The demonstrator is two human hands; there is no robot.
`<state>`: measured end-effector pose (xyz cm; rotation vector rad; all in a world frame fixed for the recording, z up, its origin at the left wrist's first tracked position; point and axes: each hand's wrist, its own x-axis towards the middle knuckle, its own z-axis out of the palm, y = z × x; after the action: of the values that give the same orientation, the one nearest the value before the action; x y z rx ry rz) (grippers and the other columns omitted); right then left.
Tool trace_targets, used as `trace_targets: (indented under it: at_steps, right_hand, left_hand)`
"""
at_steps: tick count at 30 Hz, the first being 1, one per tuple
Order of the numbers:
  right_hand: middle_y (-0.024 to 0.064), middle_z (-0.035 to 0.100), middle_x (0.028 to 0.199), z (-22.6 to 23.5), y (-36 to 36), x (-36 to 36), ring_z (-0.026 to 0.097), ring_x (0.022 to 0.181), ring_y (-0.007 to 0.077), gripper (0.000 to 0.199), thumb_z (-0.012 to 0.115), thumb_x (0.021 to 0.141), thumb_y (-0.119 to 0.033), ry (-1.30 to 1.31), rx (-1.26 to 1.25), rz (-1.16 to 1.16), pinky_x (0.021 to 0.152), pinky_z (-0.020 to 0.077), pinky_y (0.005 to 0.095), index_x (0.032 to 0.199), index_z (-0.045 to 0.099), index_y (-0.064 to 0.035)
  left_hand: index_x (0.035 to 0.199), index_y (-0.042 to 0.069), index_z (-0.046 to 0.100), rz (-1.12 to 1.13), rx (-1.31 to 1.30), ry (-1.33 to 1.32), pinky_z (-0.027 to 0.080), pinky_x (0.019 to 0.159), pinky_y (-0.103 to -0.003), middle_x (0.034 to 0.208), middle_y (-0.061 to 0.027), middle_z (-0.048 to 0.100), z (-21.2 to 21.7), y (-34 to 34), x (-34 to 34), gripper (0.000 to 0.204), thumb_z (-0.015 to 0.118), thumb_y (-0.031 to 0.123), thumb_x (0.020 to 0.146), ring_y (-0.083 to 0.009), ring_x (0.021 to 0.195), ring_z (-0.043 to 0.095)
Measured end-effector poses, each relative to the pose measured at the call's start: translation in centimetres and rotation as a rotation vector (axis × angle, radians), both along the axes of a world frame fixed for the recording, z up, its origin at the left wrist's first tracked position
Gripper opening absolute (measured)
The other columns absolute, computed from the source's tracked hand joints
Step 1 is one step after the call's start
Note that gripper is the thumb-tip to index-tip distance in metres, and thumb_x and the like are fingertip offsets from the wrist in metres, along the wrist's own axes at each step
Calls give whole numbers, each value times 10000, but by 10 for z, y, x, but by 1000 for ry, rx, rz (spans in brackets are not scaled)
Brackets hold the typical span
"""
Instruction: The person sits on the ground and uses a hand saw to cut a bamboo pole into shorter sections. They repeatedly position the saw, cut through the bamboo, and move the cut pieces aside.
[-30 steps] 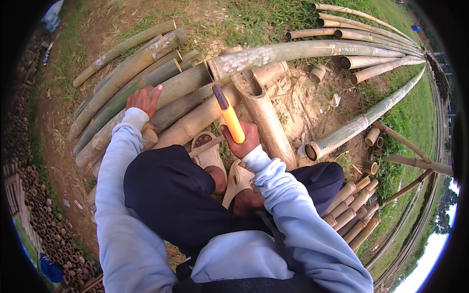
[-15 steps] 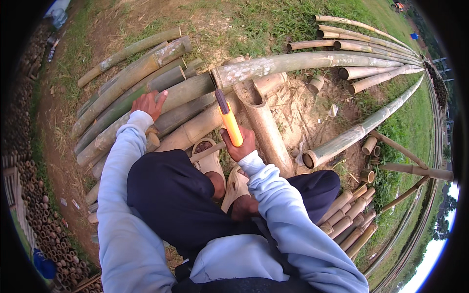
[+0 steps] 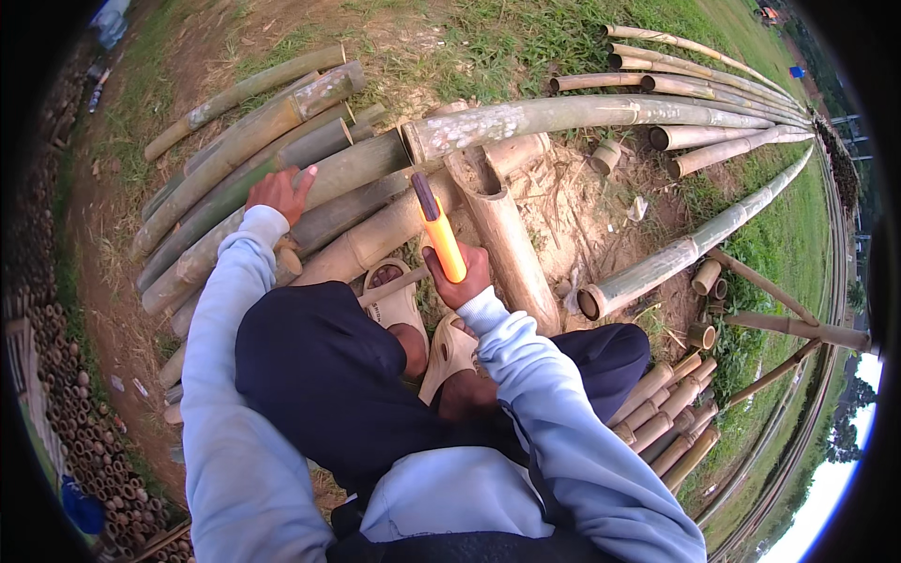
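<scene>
Your right hand (image 3: 460,277) clamps the orange-handled knife (image 3: 439,235) (light, stiff); your left hand (image 3: 277,190) rests open on a heavy, smooth bamboo pole (image 3: 282,202): hold near the nodes.

An outdoor work yard for bamboo is shown. Long bamboo poles (image 3: 601,113) are laid side by side on bare dirt (image 3: 582,202) and grass (image 3: 526,38). Short cut bamboo pieces (image 3: 657,413) are piled at the lower right. More cut ends are stacked in a heap (image 3: 66,413) along the left edge. No roof or walls are seen. Green field is spread out behind the poles, and trees and sky are seen far off at the lower right.
</scene>
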<state>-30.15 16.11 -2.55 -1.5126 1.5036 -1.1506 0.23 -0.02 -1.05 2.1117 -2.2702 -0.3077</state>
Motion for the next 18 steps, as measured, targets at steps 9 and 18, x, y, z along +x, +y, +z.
trace_targets:
  at_steps: [9, 18]
  right_hand:
    - [173, 700, 765, 18, 178, -52, 721, 687, 357, 162, 759, 837, -78, 66, 137, 49, 638, 562, 385, 988, 735, -25]
    - [180, 595, 641, 8, 60, -17, 611, 534, 355, 195, 747, 891, -135, -5, 170, -21, 530, 463, 395, 795, 635, -6]
  left_hand:
    - [1266, 46, 677, 26, 70, 2, 470, 1007, -527, 1105, -295, 695, 3, 6, 8, 770, 337, 687, 1006, -448, 1100, 642]
    - [1318, 31, 653, 30, 57, -8, 458, 1039, -523, 1164, -296, 684, 0, 3, 2, 802, 336, 697, 1004, -437, 1161, 624]
